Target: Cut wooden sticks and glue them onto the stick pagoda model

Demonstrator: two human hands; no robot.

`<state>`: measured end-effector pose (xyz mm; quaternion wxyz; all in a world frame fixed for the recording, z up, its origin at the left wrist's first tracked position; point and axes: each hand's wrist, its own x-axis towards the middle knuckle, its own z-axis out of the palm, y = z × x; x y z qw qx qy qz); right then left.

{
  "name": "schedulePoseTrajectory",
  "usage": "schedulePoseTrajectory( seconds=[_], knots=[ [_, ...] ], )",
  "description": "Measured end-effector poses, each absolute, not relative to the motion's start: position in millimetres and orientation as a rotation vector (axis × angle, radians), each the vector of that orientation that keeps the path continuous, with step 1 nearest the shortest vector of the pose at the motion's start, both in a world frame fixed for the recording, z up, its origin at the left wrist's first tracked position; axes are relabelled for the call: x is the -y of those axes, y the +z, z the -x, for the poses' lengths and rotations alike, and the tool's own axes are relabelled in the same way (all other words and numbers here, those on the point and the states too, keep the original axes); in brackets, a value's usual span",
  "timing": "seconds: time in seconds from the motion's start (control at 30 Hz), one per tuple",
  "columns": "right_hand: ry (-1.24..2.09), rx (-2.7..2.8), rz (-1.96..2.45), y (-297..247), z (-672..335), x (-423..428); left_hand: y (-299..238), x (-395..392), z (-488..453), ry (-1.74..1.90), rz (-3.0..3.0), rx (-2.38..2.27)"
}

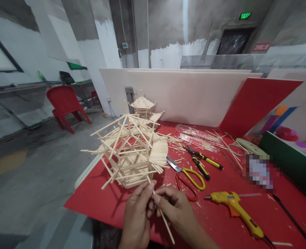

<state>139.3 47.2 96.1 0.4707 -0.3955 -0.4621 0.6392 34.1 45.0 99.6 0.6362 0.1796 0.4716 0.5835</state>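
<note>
Both hands meet at the near edge of the red tabletop. My left hand (139,209) pinches the upper part of a thin wooden stick (168,228) between thumb and fingers. Lower on the same stick, my right hand (172,205) is closed with thumb and bent forefinger. The stick slants from upper left to lower right. Just beyond my fingers stands a pavilion model (128,152) built of pale sticks, with an open-frame roof. A finished-looking slatted roof (142,103) rises behind it. Scissors (188,173) with one yellow and one red handle lie right of my hands.
Yellow-black pliers (202,160) lie past the scissors. A yellow glue gun (236,207) rests at the right with its cord trailing off. Bagged sticks (199,138) and loose scraps cover the back of the red board (91,204). White panels (179,93) stand behind.
</note>
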Motion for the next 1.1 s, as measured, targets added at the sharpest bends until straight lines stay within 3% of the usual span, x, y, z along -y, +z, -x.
schedulePoseTrajectory(
  seconds=[1.1],
  knots=[
    [1.508, 1.237, 0.912, 81, -135, -42, 90, -48, -22, 1.36, -0.436, -1.085]
  ],
)
